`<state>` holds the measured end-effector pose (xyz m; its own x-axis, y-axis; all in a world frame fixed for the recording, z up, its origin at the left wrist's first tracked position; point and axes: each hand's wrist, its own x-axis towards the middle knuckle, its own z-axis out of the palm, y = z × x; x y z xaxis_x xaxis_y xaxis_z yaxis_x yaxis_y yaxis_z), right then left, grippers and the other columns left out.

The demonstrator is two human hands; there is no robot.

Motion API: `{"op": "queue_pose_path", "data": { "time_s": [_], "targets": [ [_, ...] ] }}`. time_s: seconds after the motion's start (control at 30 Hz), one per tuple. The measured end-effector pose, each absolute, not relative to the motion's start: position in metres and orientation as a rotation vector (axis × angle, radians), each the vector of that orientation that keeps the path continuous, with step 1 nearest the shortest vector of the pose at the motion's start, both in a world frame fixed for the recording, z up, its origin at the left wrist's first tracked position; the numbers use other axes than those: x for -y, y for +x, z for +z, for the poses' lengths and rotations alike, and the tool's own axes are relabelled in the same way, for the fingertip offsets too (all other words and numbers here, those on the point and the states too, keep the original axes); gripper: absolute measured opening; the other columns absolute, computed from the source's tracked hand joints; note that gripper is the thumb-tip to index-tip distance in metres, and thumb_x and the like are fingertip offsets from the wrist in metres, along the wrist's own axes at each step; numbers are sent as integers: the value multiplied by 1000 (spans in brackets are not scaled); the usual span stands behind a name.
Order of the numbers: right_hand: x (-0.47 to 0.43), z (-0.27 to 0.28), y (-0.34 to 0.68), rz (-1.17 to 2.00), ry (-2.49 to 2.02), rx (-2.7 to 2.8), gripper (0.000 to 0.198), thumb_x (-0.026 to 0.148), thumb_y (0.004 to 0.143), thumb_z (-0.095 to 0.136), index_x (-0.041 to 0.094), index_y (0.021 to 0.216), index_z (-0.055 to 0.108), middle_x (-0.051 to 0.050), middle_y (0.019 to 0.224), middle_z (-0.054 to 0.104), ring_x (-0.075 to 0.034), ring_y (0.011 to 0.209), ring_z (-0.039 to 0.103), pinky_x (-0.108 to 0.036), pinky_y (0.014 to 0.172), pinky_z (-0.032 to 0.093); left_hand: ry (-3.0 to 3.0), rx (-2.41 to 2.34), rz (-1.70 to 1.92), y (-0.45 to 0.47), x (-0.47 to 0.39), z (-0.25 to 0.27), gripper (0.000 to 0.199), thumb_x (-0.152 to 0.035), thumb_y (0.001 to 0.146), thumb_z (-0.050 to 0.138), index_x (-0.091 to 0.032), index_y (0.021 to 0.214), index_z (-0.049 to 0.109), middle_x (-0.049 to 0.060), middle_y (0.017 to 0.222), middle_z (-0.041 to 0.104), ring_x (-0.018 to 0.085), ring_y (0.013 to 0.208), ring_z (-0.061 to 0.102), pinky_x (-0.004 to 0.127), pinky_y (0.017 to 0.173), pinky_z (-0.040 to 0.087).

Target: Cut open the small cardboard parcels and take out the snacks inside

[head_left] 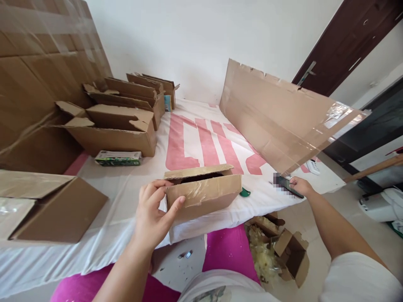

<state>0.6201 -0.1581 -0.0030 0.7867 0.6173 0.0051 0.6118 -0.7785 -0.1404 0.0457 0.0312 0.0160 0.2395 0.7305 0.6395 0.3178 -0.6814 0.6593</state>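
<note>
In the head view, a small cardboard box [204,193] stands near the front edge of the table, its top flaps slightly parted over a dark gap. Clear tape covers part of the near side. My left hand [156,209] grips the box's left end, with the thumb on the near face and the fingers at the far corner. Farther right, my right hand [300,186] is closed on a dark, flat, phone-like object [292,189] at the table edge; part of it is pixelated. Just right of the box lies a small green object [244,192].
Several open cardboard boxes [113,136] line the left side, with a green-printed carton [118,158] before them. A closed box [63,214] stands at the front left. A large cardboard panel [277,113] leans at right. Cardboard scraps and a small box [292,256] lie on the floor.
</note>
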Motion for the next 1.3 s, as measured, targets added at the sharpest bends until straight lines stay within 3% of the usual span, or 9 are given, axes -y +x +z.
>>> {"op": "queue_pose_path", "data": {
  "time_s": [0.2, 0.37, 0.53, 0.6, 0.7, 0.83, 0.97, 1.07, 1.3],
  "targets": [
    [157, -2, 588, 296, -2921, 985, 27, 37, 92, 59, 15, 107, 62, -4, 103, 65, -16, 87, 64, -35, 77, 55, 1967, -668, 1427, 43, -32, 21, 16, -38, 87, 60, -22, 88, 65, 7, 102, 65, 25, 103, 60, 42, 93, 45],
    [136, 9, 543, 113, -2716, 1139, 19, 33, 88, 57, 18, 78, 63, -3, 75, 69, -18, 70, 64, -31, 70, 51, 2030, -276, 1350, 36, -26, 15, 59, -58, 95, 26, -24, 76, 71, 12, 101, 69, 33, 120, 53, 57, 107, 31],
    [101, 35, 460, -91, -2304, 1425, 26, 40, 90, 47, 21, 98, 63, -6, 91, 71, -21, 83, 66, -33, 78, 52, 2156, -424, 1307, 36, -21, 9, 27, -32, 93, 51, -21, 71, 62, 8, 102, 68, 29, 119, 53, 56, 109, 29],
    [89, 52, 414, -225, -1881, 1781, 20, 35, 91, 51, 21, 98, 63, -7, 92, 71, -21, 85, 66, -34, 79, 53, 2169, -438, 1317, 37, -19, 7, 18, -26, 90, 55, -21, 73, 60, 9, 109, 64, 29, 125, 47, 54, 107, 33],
    [74, 74, 351, -258, -1390, 2212, 14, 23, 90, 56, 22, 104, 61, -6, 93, 70, -19, 90, 65, -35, 84, 53, 2159, -451, 1342, 38, -17, 2, 11, -20, 89, 57, -21, 78, 60, 8, 123, 54, 30, 135, 33, 52, 107, 34],
    [52, 87, 301, -169, -1154, 2487, 24, 33, 95, 50, 18, 111, 60, -10, 105, 69, -22, 103, 62, -41, 93, 51, 2103, -505, 1361, 38, -18, -8, 12, -23, 88, 60, -23, 100, 56, 10, 134, 42, 31, 138, 27, 56, 111, 29],
    [36, 88, 291, -112, -1159, 2672, 37, 44, 98, 40, 17, 108, 63, -10, 103, 70, -23, 98, 63, -48, 97, 47, 2039, -559, 1361, 38, -20, -14, 35, -34, 87, 63, -24, 117, 48, 13, 141, 33, 32, 141, 24, 59, 114, 24],
    [34, 91, 297, -215, -1334, 2680, 32, 40, 97, 46, 17, 113, 62, -10, 103, 70, -24, 96, 64, -46, 91, 51, 2018, -561, 1333, 38, -20, -15, 42, -38, 87, 62, -25, 124, 46, 13, 146, 26, 33, 144, 20, 57, 115, 24],
    [43, 102, 304, -440, -1705, 2542, 40, 37, 95, 49, 20, 132, 52, -11, 131, 59, -25, 112, 62, -39, 86, 56, 1971, -555, 1269, 38, -21, -16, 61, -44, 86, 63, -27, 137, 36, 14, 154, 15, 35, 146, 15, 58, 116, 23]
  ]
}}
